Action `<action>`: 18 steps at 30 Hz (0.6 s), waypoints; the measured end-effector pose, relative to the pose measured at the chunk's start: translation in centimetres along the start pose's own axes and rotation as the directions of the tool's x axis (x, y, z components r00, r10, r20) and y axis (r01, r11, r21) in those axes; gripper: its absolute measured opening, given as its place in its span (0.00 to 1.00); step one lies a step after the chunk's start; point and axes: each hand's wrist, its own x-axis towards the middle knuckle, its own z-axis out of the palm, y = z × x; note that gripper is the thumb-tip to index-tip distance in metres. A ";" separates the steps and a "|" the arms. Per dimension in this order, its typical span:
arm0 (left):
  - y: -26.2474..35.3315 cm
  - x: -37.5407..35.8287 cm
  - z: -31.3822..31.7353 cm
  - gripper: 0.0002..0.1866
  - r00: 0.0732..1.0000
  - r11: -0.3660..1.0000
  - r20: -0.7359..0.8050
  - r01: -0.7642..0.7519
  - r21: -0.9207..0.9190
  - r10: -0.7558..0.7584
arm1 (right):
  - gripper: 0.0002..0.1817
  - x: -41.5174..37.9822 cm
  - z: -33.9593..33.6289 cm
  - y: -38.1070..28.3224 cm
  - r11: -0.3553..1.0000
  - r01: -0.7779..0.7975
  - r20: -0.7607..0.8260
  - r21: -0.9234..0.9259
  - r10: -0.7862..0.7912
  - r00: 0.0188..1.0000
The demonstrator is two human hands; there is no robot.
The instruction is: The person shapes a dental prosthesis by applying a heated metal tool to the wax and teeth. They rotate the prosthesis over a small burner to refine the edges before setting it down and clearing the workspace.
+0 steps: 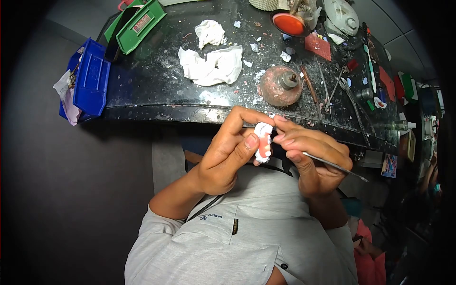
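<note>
A small white dental model (261,129) with pink material and tooth shapes along one side is pinched between the thumb and fingers of my left hand (228,152). My right hand (318,159) is closed around a thin dark metal tool (339,167), whose handle sticks out to the lower right. The tool's working end is hidden by the fingers. The right fingertips are close beside the pink side of the model; whether they touch it I cannot tell.
On the black bench (142,102) lie crumpled white tissue (218,66), a round metal burner (280,86), several tools and white scraps. A blue bin (92,78) and a green bin (141,27) stand left, a red-orange dish (289,23) at the back. Another person's hand (368,247) shows lower right.
</note>
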 end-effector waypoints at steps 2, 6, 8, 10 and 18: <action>-0.3 0.0 -0.3 0.17 0.998 0.999 0.042 -0.040 0.014 0.039 | 0.05 0.0 0.0 0.0 1.000 -0.001 0.016 0.012 0.001 1.000; -0.3 0.0 -0.3 0.17 0.999 0.999 0.045 -0.018 0.046 0.016 | 0.05 -0.1 0.0 0.3 1.000 0.002 -0.025 -0.017 -0.002 1.000; -0.3 0.1 -0.2 0.17 0.999 0.998 0.029 -0.043 0.040 0.042 | 0.05 -0.2 0.0 0.3 1.000 -0.001 0.008 0.010 0.001 1.000; 0.0 0.1 0.0 0.17 1.000 0.999 0.017 -0.024 0.037 0.023 | 0.05 0.0 0.0 0.3 1.000 0.004 -0.003 -0.019 -0.004 1.000; -0.5 0.0 -0.2 0.17 1.000 1.000 0.016 -0.011 0.002 0.011 | 0.05 -0.1 0.0 0.4 0.999 -0.002 -0.016 -0.047 0.001 1.000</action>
